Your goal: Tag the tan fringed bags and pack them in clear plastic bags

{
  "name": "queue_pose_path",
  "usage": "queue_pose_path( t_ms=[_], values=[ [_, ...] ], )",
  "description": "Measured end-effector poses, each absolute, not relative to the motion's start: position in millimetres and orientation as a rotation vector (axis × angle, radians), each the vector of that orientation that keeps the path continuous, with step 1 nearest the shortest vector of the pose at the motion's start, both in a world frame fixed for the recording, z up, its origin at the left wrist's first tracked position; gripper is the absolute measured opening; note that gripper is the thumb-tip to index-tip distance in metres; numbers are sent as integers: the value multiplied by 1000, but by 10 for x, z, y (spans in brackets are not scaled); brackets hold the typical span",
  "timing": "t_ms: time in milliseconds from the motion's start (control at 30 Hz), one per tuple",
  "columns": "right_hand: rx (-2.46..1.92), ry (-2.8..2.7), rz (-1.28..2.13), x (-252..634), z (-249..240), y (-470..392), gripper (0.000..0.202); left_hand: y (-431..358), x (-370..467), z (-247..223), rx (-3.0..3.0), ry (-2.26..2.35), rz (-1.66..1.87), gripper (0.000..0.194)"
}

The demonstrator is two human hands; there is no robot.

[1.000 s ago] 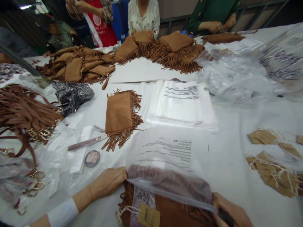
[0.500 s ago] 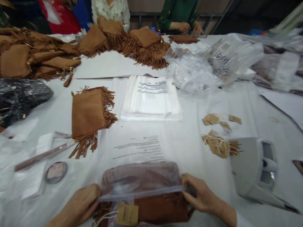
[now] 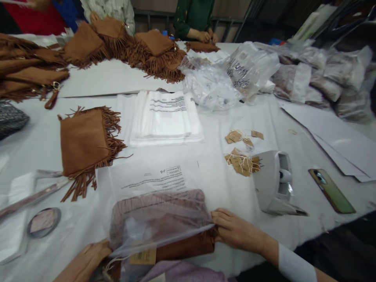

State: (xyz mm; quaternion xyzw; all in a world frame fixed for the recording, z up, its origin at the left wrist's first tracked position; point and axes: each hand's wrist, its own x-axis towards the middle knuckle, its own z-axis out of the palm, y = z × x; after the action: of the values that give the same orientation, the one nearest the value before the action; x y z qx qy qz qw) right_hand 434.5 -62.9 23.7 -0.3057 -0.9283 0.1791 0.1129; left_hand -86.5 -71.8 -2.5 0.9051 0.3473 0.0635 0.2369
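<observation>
In front of me a brown fringed bag lies mostly inside a frosted plastic bag with printed text. My left hand pinches the plastic bag's near left corner, and my right hand grips its opening at the right edge. The near strip of the brown bag sticks out of the opening. A kraft paper tag on white string shows at the opening, partly under the plastic. Another brown fringed bag lies flat beyond my left hand.
A stack of printed plastic bags lies ahead. Tags, a grey tape dispenser and a phone are at right. A tape roll is at left. Brown bags and two people are across the table.
The plastic bag's edge has come nearer, covering more of the brown bag and part of the tag. My view has turned right, bringing the whole phone into sight.
</observation>
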Motion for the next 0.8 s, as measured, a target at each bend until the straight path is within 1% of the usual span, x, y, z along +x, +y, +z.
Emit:
queue_pose_path(
  t_ms=[67, 100, 200, 267, 367, 400, 467, 567, 600, 700, 767, 800],
  values=[
    [-923, -2707, 477, 4317, 233, -666, 18, -737, -893, -78, 2476, 954, 139, 69],
    [-930, -2706, 467, 4301, 244, -689, 17, -752, -895, -104, 2467, 967, 132, 68],
    [-952, -2704, 416, 4268, 277, -800, 18, -811, -833, -115, 2413, 1053, 157, 54],
    [-945, -2702, 285, 4271, 239, -899, 18, -835, -744, -42, 2342, 1088, 138, 45],
    [-922, -2637, 19, 4295, 42, -1019, 39, -791, -597, 127, 2224, 1144, 80, 32],
    [-924, -2583, -42, 4298, -41, -1041, 43, -757, -558, 183, 2191, 1155, 83, 29],
    [-951, -2493, -72, 4292, -181, -1056, 41, -676, -505, 281, 2134, 1171, 115, 26],
    [-1000, -2434, -15, 4265, -263, -1015, 37, -569, -477, 383, 2084, 1164, 142, 31],
    [-1016, -2408, 0, 4254, -262, -993, 35, -547, -474, 403, 2089, 1156, 138, 38],
    [-1065, -2321, 35, 4207, -226, -938, 29, -550, -457, 410, 2151, 1121, 130, 65],
    [-1096, -2292, 69, 4165, -203, -939, 26, -619, -430, 375, 2190, 1140, 167, 73],
    [-1102, -2284, 80, 4143, -193, -951, 25, -667, -414, 347, 2199, 1169, 198, 72]
  ],
)
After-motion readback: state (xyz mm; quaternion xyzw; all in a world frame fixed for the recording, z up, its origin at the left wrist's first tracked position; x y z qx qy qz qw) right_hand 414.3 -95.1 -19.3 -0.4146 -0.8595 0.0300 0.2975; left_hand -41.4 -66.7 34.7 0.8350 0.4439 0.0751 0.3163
